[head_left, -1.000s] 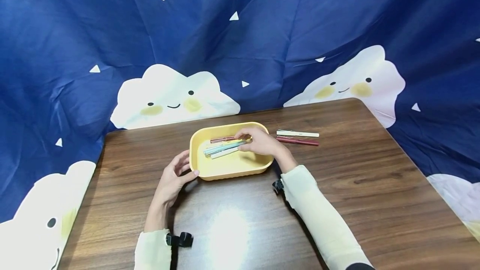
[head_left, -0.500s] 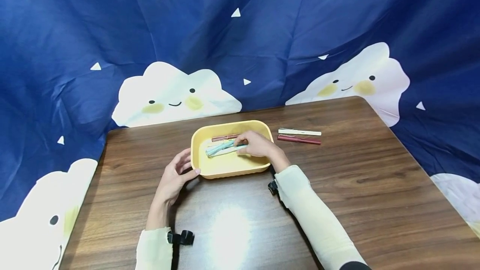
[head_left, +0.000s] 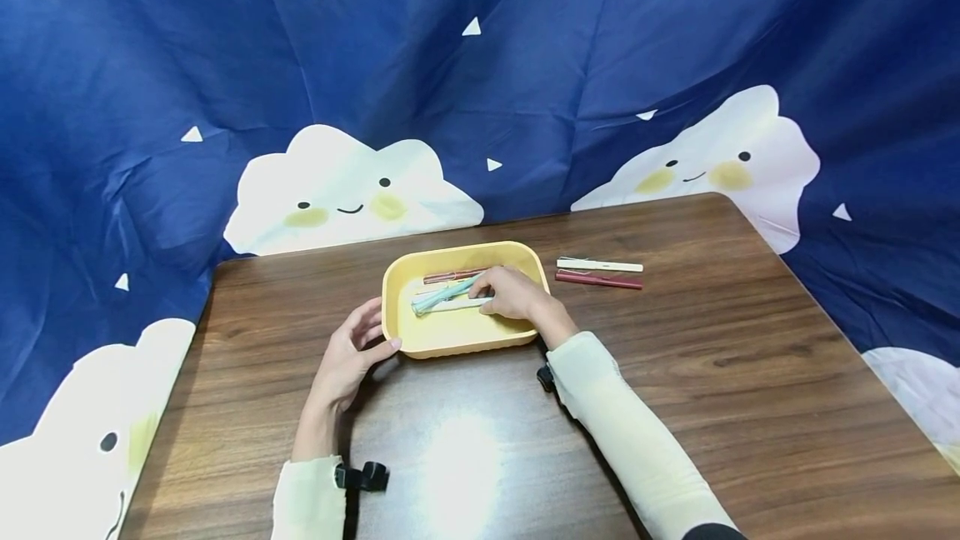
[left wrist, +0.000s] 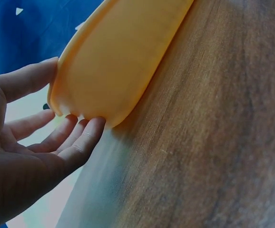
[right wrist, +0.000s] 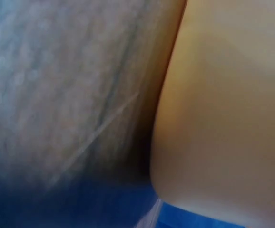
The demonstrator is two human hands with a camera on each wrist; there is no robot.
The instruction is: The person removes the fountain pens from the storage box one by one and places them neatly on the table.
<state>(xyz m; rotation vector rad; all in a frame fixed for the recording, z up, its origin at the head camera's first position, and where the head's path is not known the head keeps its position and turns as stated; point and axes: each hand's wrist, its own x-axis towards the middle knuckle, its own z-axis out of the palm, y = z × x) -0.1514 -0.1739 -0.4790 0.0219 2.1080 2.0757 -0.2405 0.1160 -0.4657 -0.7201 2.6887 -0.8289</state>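
Note:
A yellow plastic basket sits on the table with several pens inside. In the head view my left hand holds the basket's left end, thumb at the near corner and fingers curved against the outer wall; the left wrist view shows this hand too. My right hand reaches into the basket, thumb and forefinger around the right end of a white pen. Light blue pens lie slanted beside those fingertips. Behind them is a dark red pen. The right wrist view shows the basket wall, not the fingers.
Right of the basket, a white pen and a dark red pen lie side by side on the wooden table. A blue cloth with cloud faces hangs behind the table. Bright glare marks the table's front.
My right hand has shifted slightly left and down within the basket. The light blue pens have been pushed about and now slant more steeply. My left hand stays at the basket.

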